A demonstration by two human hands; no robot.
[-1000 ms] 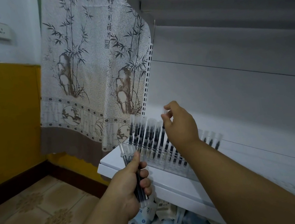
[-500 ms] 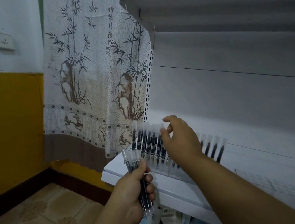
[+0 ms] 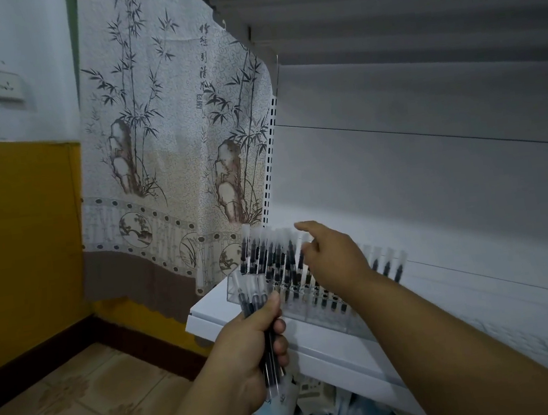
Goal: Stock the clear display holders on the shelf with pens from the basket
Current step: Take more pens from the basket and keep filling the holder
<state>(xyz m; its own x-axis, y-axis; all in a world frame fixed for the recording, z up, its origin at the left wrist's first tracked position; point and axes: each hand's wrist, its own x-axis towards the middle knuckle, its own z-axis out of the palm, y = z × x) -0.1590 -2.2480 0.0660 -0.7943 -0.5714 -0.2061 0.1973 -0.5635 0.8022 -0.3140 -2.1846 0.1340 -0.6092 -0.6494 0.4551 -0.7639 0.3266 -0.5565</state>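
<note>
Left hand holds a bundle of pens below a stocked holder on the shelf.
The left hand has its fingers clamped round the pens, caps up, just in front of the clear holder on the white shelf. The right hand hovers over the standing pens, fingers loose and apart, holding nothing.

White shelf, black-and-clear pens, bamboo-print curtain, mustard-yellow wall

Single head view, close, angled down-forward onto the white shelf corner
</note>
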